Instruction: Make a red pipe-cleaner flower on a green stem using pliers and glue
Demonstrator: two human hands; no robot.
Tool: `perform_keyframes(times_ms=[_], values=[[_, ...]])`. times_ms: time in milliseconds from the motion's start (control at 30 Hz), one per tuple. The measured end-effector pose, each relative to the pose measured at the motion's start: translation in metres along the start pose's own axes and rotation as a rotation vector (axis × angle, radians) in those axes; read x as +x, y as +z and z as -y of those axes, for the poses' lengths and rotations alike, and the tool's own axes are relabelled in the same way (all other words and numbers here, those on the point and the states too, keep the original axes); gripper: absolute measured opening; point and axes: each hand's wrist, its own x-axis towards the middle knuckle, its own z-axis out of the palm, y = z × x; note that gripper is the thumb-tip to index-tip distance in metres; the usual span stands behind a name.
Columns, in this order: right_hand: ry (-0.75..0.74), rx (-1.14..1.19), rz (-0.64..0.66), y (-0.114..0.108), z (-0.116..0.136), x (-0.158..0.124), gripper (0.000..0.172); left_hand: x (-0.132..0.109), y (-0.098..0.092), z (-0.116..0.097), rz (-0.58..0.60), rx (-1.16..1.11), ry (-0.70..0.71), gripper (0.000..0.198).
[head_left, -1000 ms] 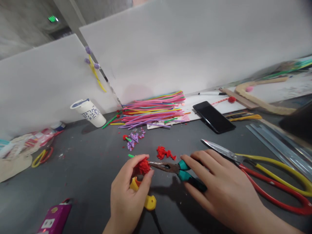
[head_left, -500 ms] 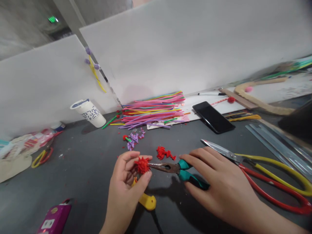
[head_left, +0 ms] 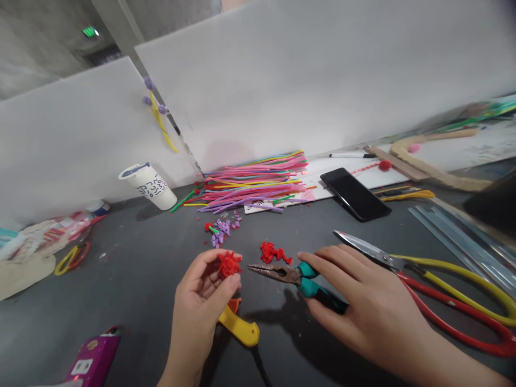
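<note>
My left hand (head_left: 200, 303) pinches a small red fuzzy pompom flower (head_left: 228, 264) between thumb and fingertips, just above the grey table. My right hand (head_left: 355, 301) grips the teal handles of rusty needle-nose pliers (head_left: 290, 276); the jaws point left and stop a short way from the flower, not touching it. A yellow-handled tool (head_left: 239, 325) lies under my left hand. Loose red scraps (head_left: 272, 251) sit beyond the pliers.
Big scissors with red and yellow handles (head_left: 439, 285) lie right of my right hand. Further back are a black phone (head_left: 355, 193), a pile of coloured pipe cleaners (head_left: 253, 183), purple scraps (head_left: 222, 228) and a white cup (head_left: 148, 185). A magenta box (head_left: 91, 360) sits front left.
The pliers' jaws have come off the red flower and drawn slightly right. My left hand has turned the flower and lifted it a little to the left.
</note>
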Motion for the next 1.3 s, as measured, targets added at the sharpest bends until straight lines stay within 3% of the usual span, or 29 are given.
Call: perform_keyframes(times_ms=[467, 700, 833, 1300], values=[[0.023, -0.002, 0.026, 0.0005, 0.0018, 0.0004, 0.031, -0.0043, 0.0011, 0.0042, 0.097, 0.017, -0.076, 0.024], [-0.068, -0.045, -0.012, -0.0010, 0.0013, 0.0022, 0.027, -0.0062, 0.0029, 0.0031, 0.042, 0.016, -0.103, 0.026], [-0.131, -0.119, -0.039, -0.0027, 0.0014, 0.0012, 0.026, -0.0055, 0.0036, 0.0014, 0.067, 0.020, -0.119, 0.027], [-0.153, -0.266, -0.053, -0.0024, 0.0057, -0.0021, 0.032, -0.0084, 0.0068, -0.0027, 0.090, -0.060, -0.138, 0.020]])
